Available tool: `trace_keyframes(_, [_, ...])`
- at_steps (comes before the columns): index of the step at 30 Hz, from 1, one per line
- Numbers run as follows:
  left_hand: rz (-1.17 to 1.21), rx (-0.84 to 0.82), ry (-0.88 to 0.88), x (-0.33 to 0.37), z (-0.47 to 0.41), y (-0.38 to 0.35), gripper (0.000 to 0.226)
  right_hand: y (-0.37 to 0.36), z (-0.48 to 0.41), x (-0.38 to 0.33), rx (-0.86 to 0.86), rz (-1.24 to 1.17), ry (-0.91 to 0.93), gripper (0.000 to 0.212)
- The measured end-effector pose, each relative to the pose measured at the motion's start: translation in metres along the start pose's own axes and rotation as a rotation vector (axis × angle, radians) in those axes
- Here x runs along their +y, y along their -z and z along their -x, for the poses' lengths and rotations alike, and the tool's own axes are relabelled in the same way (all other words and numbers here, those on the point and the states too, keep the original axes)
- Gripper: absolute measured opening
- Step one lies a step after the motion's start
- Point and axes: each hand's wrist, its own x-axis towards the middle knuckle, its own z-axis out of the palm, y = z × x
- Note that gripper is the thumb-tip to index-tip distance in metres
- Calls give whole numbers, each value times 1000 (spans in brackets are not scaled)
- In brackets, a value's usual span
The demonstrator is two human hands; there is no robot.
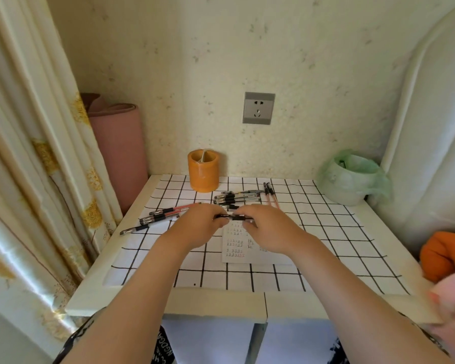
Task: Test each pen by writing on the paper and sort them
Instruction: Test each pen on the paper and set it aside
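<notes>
Both hands meet over the far edge of the paper (250,248) on the gridded table (326,232), the left hand (195,227) and right hand (267,229) each pinching one end of a black pen (233,218) held level between them. More pens (237,198) lie in a heap just beyond, a second group (158,218) lies to the left, and two pink ones (271,197) lie to the right. An orange holder (203,170) stands far left by the wall, and a lined bin (348,177) sits far right.

the pen (233,218) you hold looks like glossy black plastic. the paper (235,249) under it is matt white. the grid cover (334,240) is matt too, cloth or paper you cannot tell, on a smooth painted table (210,303). the orange pot (203,172) has a waxy sheen, the bin liner (378,185) is thin filmy plastic, the curtain (37,153) soft cloth, the wall (313,74) rough and speckled.
</notes>
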Motion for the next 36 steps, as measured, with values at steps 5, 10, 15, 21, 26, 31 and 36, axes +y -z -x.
trace_keyframes(5, [26, 55, -58, 8, 5, -4, 11, 1, 11, -3, 19, 39, 41, 19])
trace_keyframes(10, [121, 6, -90, 11, 9, -17, 8, 6, 22, 6, -39, 41, 27, 17])
trace_keyframes(15, [177, -44, -89, 11, 4, -26, 6, -4, 25, 5, -85, 6, -21, 20])
trace_keyframes(21, [190, -101, -103, 7, -4, -25, 10, -10, 20, 9, -102, 8, -54, 24])
trace_keyframes(26, [173, -102, -98, 3, -12, -25, 7, -9, 14, 15, -58, 87, -16, 22])
trace_keyframes(31, [59, -89, -48, -3, -18, -25, 7, -10, 10, 26, -125, -74, -114, 24])
trace_keyframes(36, [-77, -103, 37, -11, -27, -29, 8, -9, 12, 44, -48, -640, -225, 35])
